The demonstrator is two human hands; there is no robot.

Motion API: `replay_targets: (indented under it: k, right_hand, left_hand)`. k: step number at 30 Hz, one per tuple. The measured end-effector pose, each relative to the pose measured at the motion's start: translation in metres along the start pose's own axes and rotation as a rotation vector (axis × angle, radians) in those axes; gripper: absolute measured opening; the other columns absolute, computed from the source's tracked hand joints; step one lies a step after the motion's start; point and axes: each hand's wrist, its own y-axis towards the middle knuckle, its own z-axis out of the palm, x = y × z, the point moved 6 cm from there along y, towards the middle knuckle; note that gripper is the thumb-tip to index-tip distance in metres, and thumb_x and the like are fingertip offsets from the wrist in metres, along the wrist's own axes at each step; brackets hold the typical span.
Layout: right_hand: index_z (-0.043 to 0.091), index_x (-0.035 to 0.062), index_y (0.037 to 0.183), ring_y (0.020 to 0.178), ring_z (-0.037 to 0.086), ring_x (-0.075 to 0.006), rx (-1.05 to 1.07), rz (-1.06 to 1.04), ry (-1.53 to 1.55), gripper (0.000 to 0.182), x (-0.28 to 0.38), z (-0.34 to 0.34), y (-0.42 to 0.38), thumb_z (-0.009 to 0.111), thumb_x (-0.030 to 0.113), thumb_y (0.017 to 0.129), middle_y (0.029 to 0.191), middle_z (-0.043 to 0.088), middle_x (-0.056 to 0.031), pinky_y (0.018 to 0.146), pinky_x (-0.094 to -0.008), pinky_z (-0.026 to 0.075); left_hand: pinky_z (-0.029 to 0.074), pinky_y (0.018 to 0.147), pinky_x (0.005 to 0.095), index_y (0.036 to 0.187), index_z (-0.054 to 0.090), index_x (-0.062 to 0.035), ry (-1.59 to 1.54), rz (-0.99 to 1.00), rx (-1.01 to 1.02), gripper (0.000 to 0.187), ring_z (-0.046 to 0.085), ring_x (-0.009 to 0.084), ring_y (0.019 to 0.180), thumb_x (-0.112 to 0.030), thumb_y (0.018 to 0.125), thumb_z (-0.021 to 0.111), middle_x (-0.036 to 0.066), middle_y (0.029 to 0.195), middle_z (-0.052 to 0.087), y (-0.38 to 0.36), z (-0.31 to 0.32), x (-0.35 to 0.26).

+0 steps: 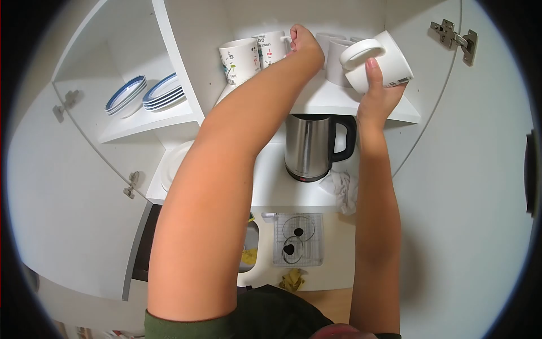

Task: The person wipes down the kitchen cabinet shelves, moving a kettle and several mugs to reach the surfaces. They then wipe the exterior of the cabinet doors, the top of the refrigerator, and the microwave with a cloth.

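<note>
My right hand (pixel 381 93) grips a white mug (pixel 389 59), tilted on its side in front of the upper shelf's right part. The thumb lies by the mug's handle, and dark print shows near the rim. Deep on that shelf, my left hand (pixel 302 44) is closed, its curled fingers at the handle of a printed white mug (pixel 272 50); the forearm hides part of that grip. Beside it on the left stands another printed mug (pixel 240 61). Several plain pale mugs (pixel 337 62) stand between my two hands, partly covered by the held mug.
Below the upper shelf (pixel 316 101), a steel kettle (pixel 309 147) stands beside a crumpled white cloth (pixel 341 186). Stacked blue-rimmed plates (pixel 164 93) and bowls (pixel 125 97) fill the left compartment. Open doors (pixel 485 158) flank me. Farther down are glass lids (pixel 298 229) and a yellow cloth (pixel 291 279).
</note>
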Motion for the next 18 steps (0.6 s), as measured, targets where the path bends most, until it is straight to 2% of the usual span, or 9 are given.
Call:
replay_targets:
  k: [3,5,6,8,12,14,15,17,18]
  right_hand:
    - [0.036,-0.0057,0.125,0.114,0.048,-0.0271,0.002,-0.001,-0.011,0.077,-0.002,0.0,0.0,0.079,0.028,0.071,0.12,0.048,-0.0191,0.1,-0.0375,0.036]
    - [0.036,-0.0058,0.125,0.114,0.048,-0.0271,0.004,-0.01,-0.015,0.077,-0.002,0.0,0.002,0.079,0.028,0.071,0.12,0.048,-0.0191,0.1,-0.0375,0.036]
    - [0.037,-0.0058,0.124,0.113,0.049,-0.0271,0.015,-0.016,-0.03,0.076,-0.002,0.0,0.002,0.079,0.029,0.071,0.119,0.048,-0.0191,0.099,-0.0374,0.037]
    - [0.037,-0.0059,0.124,0.113,0.049,-0.0271,0.028,-0.019,-0.045,0.076,-0.003,0.0,0.001,0.079,0.029,0.071,0.119,0.048,-0.019,0.099,-0.0373,0.037]
    - [0.041,-0.006,0.121,0.11,0.051,-0.0259,0.051,-0.041,-0.053,0.071,-0.005,0.001,0.005,0.079,0.029,0.072,0.116,0.051,-0.0181,0.097,-0.0363,0.038]
    - [0.043,-0.0058,0.12,0.109,0.051,-0.0252,0.055,-0.048,-0.047,0.069,-0.005,0.001,0.004,0.079,0.029,0.072,0.115,0.051,-0.0176,0.096,-0.0359,0.039]
    - [0.045,-0.0055,0.118,0.106,0.053,-0.0234,0.058,-0.04,-0.056,0.066,-0.006,0.001,0.004,0.079,0.029,0.073,0.113,0.053,-0.0162,0.094,-0.0347,0.041]
    - [0.047,-0.0053,0.117,0.103,0.054,-0.0216,0.064,-0.036,-0.07,0.064,-0.003,0.003,0.004,0.078,0.029,0.073,0.11,0.055,-0.0147,0.091,-0.0334,0.042]
    - [0.049,-0.005,0.115,0.1,0.055,-0.02,0.106,0.011,-0.054,0.061,-0.002,0.008,0.004,0.078,0.029,0.073,0.108,0.056,-0.0134,0.088,-0.032,0.044]
  left_hand:
    - [0.025,0.057,0.0322,0.079,0.061,-0.0185,-0.142,-0.041,0.036,0.011,0.039,0.0121,0.059,-0.017,0.07,0.066,-0.005,0.065,0.044,0.012,0.012,0.002]
    - [0.036,0.058,0.036,0.088,0.066,-0.0169,-0.373,0.024,-0.023,0.013,0.056,0.0139,0.072,-0.015,0.076,0.062,-0.003,0.076,0.06,-0.003,0.007,0.008]
    - [0.036,0.058,0.036,0.088,0.066,-0.0169,-0.374,0.024,-0.023,0.013,0.056,0.0139,0.072,-0.015,0.076,0.062,-0.003,0.076,0.06,-0.009,0.008,0.011]
    - [0.049,0.088,0.039,0.115,0.065,-0.0161,-0.615,0.067,-0.209,0.031,0.057,0.0294,0.112,-0.017,0.084,0.059,0.009,0.121,0.061,-0.025,0.005,0.018]
    - [0.049,0.088,0.0386,0.114,0.065,-0.0123,-0.849,0.049,-0.523,0.031,0.057,0.0332,0.111,-0.009,0.085,0.053,0.013,0.126,0.057,-0.029,0.024,0.039]
    - [0.048,0.091,0.0392,0.118,0.061,-0.0109,-1.287,0.064,-0.71,0.037,0.057,0.0333,0.11,-0.003,0.083,0.052,0.016,0.128,0.053,-0.049,0.023,0.078]
    - [0.048,0.091,0.0392,0.118,0.061,-0.0109,-1.288,0.072,-0.713,0.037,0.057,0.0333,0.11,-0.003,0.083,0.052,0.016,0.128,0.053,-0.059,0.025,0.091]
    - [0.045,0.095,0.0405,0.129,0.051,-0.0122,-2.03,0.3,-0.609,0.05,0.055,0.0338,0.11,-0.007,0.08,0.061,0.018,0.133,0.047,-0.085,0.032,0.104]
    - [0.045,0.095,0.0405,0.129,0.051,-0.0122,-2.03,0.306,-0.614,0.05,0.055,0.0338,0.11,-0.007,0.08,0.061,0.018,0.133,0.047,-0.105,0.027,0.099]
